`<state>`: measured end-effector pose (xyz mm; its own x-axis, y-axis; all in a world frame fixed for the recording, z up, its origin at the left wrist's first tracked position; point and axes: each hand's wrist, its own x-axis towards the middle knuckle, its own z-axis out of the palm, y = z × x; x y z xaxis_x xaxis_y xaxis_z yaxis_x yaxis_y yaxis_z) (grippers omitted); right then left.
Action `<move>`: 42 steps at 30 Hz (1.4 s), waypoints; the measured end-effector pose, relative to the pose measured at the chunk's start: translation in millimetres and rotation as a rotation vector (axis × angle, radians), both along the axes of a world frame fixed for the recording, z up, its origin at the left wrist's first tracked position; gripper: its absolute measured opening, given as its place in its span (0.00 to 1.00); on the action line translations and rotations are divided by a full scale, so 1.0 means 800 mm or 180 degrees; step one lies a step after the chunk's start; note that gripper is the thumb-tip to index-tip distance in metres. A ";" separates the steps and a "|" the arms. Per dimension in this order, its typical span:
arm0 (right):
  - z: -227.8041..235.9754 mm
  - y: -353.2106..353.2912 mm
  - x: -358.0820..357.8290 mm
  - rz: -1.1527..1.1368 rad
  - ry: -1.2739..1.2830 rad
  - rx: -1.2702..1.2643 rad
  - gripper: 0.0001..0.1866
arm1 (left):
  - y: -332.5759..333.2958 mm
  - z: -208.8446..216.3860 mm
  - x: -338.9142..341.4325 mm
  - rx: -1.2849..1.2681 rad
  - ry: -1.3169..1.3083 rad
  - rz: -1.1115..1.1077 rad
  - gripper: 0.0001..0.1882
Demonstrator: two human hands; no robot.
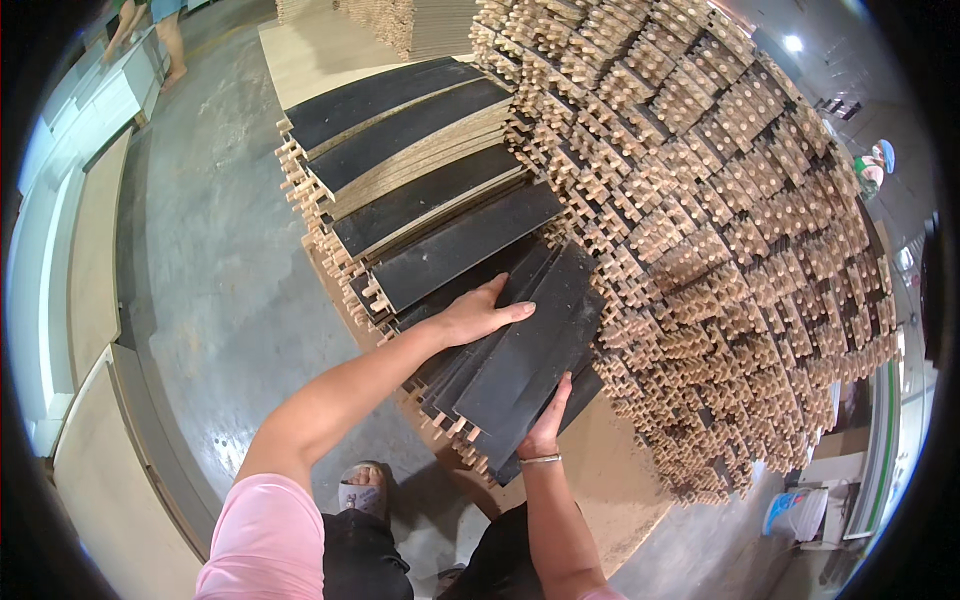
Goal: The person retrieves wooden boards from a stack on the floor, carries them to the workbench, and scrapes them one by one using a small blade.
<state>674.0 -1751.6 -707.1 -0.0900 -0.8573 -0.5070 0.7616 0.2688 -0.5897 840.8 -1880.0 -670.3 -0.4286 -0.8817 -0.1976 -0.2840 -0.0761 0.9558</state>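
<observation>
A fanned stack of narrow black boards [515, 368] with wooden dowels sticking out of its near end lies tilted in front of me. My left hand [483, 312] rests on the upper left side of these boards, its thumb and forefinger spread apart; its other fingers are partly hidden. At the right edge of the stack, my right hand [547, 420] grips the boards, thumb along the side and the remaining fingers out of sight underneath. Just beyond my left hand, another black board [468, 248] lies on a row of similar doweled boards [410, 112].
On the right rises a tall pile of doweled boards [700, 220], their pegs facing outward. A bare sheet [610, 470] lies below the stack. Large panels [110, 470] stand left, a white bucket [797, 514] lower right. Another person's leg [172, 45] shows top left.
</observation>
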 end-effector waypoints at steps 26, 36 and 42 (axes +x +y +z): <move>0.010 -0.010 0.004 0.0152 0.0118 0.0260 0.41 | -0.041 0.034 0.014 0.0704 0.0552 0.0191 0.39; 0.009 -0.011 0.005 -0.0002 0.0141 0.0197 0.41 | -0.060 0.039 0.004 -0.0408 -0.0420 -0.0237 0.38; 0.002 -0.010 0.004 0.0162 -0.0023 0.0220 0.42 | -0.051 0.011 0.009 -0.0486 -0.0398 0.0171 0.39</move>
